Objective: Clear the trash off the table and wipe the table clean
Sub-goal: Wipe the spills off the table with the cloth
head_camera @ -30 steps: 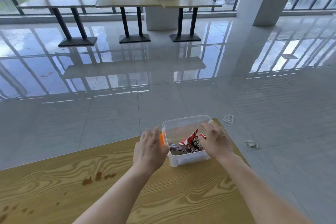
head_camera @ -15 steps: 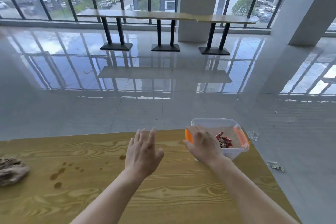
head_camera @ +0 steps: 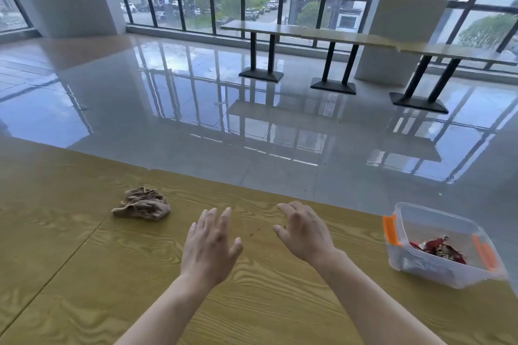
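Our left hand (head_camera: 210,246) and right hand (head_camera: 304,230) hover empty, fingers loose, over the table (head_camera: 84,274) at lower centre — the crumpled cloth (head_camera: 143,203) lies left of centre, wrappers (head_camera: 437,248) sit in the clear box (head_camera: 426,272) at lower right. We should bunch the cloth firmly, then wipe in overlapping strokes.

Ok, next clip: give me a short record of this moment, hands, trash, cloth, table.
left hand: open, over the table, holding nothing
right hand: fingers loosely curled, holding nothing
container: clear, orange clips, no lid, at the table's right end
trash: red wrappers inside the container
cloth: crumpled, brown, untouched, left of the hands
table: wood grain, small specks between the hands
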A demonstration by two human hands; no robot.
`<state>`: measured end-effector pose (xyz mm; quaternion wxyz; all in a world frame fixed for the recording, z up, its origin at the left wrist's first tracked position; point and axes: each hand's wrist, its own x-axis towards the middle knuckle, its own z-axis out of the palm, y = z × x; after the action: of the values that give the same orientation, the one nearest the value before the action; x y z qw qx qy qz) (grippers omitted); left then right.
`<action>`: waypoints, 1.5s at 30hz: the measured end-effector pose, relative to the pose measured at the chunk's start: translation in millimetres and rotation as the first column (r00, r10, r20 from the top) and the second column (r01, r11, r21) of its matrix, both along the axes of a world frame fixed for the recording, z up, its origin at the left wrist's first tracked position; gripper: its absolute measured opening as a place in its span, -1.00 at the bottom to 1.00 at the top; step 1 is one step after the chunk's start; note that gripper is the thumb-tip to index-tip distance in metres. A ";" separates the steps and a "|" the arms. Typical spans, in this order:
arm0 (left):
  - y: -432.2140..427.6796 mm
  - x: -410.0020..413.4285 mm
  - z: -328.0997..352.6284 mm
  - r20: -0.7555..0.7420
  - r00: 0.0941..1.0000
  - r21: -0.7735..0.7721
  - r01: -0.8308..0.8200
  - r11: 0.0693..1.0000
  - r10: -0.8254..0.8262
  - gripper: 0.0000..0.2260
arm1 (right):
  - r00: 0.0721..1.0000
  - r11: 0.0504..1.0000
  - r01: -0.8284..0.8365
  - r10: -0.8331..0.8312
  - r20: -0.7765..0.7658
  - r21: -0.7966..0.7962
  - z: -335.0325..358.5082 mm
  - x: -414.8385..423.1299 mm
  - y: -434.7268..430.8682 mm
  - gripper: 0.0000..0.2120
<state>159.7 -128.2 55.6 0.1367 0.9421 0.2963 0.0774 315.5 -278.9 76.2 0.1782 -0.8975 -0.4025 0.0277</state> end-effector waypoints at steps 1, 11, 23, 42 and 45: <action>11.3 -9.8 -0.7 -0.007 1.000 -0.001 -0.016 1.000 0.016 -0.38 | 1.000 1.000 -0.012 0.012 -0.011 -0.010 -0.5 -8.3 14.1 -0.51; 117.8 -102.2 -32.2 -0.098 0.981 -0.028 -0.172 0.985 0.169 -0.38 | 0.983 0.988 -0.131 0.118 -0.143 -0.083 -34.6 -80.6 136.6 -0.50; 252.7 -161.2 -156.6 -0.343 0.920 0.025 -0.193 0.981 0.190 -0.37 | 0.943 0.939 -0.287 0.243 -0.229 -0.187 -115.0 -115.3 311.4 -0.51; 275.8 -177.0 -205.6 -0.155 0.969 0.031 -0.190 0.981 0.193 -0.40 | 0.966 0.937 -0.255 0.235 -0.107 -0.238 -166.6 -119.3 401.0 -0.71; 276.1 -176.1 -205.0 -0.164 0.970 0.037 -0.178 0.983 0.182 -0.41 | 0.964 0.948 -0.259 0.242 -0.111 -0.186 -164.9 -135.9 338.2 -0.76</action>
<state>-16.4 147.9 -149.4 0.0935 0.9159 0.3901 0.0139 179.7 59.3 -88.7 0.0997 -0.8502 -0.5004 0.1293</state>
